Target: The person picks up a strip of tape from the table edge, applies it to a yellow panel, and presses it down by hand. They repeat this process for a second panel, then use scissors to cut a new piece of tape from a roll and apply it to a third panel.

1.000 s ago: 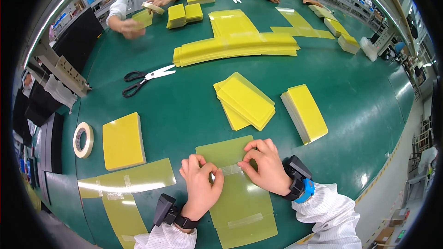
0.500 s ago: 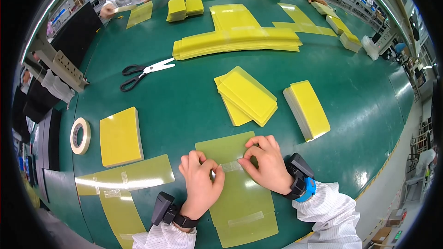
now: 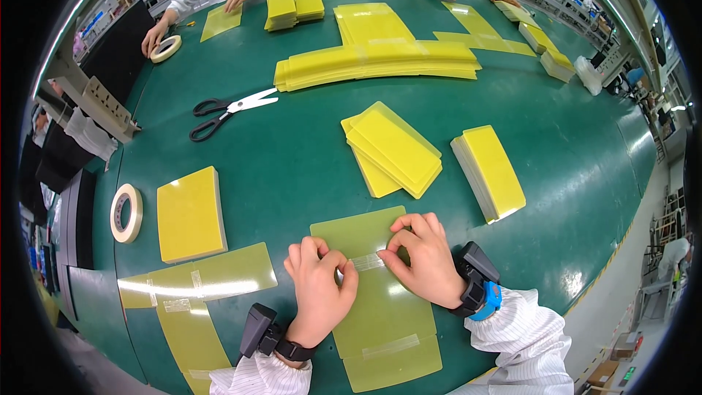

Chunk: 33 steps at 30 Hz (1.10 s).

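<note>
Since the earlier frame our hands had barely shifted, while the person across the green table (image 3: 292, 161) had moved a hand onto a tape roll (image 3: 166, 48). Our left hand (image 3: 319, 289) and right hand (image 3: 423, 257) pressed a clear tape strip (image 3: 368, 262), pinched at its ends, lying left to right across the sheets. The thin, glossy yellow-green sheets (image 3: 380, 300) lay flat at the near edge, long axis running away from us.

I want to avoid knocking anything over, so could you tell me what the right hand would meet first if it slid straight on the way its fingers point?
The right hand points left along the clear tape strip, so it would probably meet the left hand first.
</note>
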Each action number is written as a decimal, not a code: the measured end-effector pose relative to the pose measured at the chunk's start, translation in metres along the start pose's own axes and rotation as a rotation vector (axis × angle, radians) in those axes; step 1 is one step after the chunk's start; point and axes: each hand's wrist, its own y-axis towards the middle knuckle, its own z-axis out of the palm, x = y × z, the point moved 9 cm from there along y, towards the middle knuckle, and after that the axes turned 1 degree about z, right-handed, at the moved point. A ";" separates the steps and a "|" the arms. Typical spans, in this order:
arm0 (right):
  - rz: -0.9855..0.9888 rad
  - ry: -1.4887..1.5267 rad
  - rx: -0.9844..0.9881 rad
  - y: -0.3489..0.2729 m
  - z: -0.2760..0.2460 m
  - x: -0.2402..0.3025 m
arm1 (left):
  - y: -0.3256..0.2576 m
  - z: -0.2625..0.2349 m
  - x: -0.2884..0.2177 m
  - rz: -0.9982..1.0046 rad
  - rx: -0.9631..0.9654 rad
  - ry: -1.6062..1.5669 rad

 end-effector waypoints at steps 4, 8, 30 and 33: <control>-0.011 -0.018 -0.005 0.000 0.000 0.001 | 0.000 0.000 0.000 0.000 -0.004 0.002; -0.014 -0.063 0.001 0.001 0.000 0.005 | 0.000 0.000 -0.001 0.001 -0.005 0.009; -0.409 -0.383 0.205 -0.036 0.015 0.042 | -0.034 0.011 -0.039 0.343 0.220 0.486; -0.407 -0.329 0.159 -0.040 0.015 0.036 | -0.035 0.009 -0.039 0.343 0.212 0.518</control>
